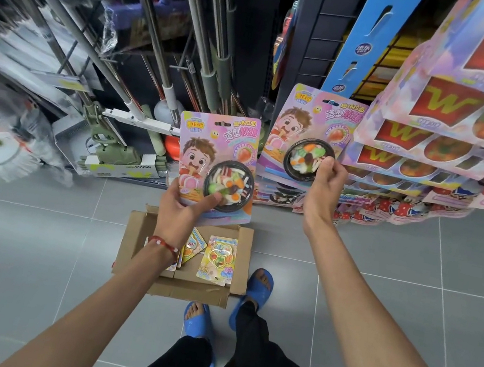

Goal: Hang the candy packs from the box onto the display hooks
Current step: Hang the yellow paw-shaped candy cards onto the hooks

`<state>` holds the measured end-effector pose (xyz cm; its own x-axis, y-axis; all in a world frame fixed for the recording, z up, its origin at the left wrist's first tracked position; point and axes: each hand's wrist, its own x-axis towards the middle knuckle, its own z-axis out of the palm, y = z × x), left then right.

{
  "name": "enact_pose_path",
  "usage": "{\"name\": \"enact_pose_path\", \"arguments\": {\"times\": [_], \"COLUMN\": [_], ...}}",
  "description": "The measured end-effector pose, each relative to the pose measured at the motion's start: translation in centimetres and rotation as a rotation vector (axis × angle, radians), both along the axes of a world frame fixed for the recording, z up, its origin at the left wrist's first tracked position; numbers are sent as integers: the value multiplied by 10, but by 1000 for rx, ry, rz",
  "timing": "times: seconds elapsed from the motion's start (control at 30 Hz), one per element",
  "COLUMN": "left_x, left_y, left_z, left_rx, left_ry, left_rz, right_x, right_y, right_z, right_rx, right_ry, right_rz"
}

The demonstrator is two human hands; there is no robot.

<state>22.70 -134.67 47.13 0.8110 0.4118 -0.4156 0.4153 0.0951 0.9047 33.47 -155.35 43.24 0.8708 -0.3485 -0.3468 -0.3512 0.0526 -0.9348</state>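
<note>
Left hand [184, 208] gripped 1 candy pack [204, 151] by its lower edge, thumb over the bowl blister, above the box [134, 235] on the floor [29, 243]. Right hand [327, 179] pinched a 2nd pack [303, 123] at its blister, up by the hanging stock [434, 146]. Packs prob. light, card stiff but bendable; best held low w/ the top slot free. Approx 3 spare packs [217, 258] lay in box.

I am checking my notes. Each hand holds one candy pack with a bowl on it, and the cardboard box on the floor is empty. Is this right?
Not fully. The head view shows the cardboard box is not empty: a few candy packs lie in it. The rest is right: the left hand holds one bowl pack, the right hand another.
</note>
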Motion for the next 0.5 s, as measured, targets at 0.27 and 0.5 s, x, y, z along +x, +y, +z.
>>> {"name": "enact_pose_path", "arguments": {"times": [0.27,0.5], "left_x": [1,7], "left_y": [-9,-15], "left_z": [3,-1], "left_rx": [15,41], "left_ry": [-37,-72], "left_rz": [-64,-142], "right_x": [-1,-10], "right_y": [-7,-15], "right_z": [-13,-7], "right_rx": [-101,-127], "right_ry": [27,75], "right_rz": [64,70]}}
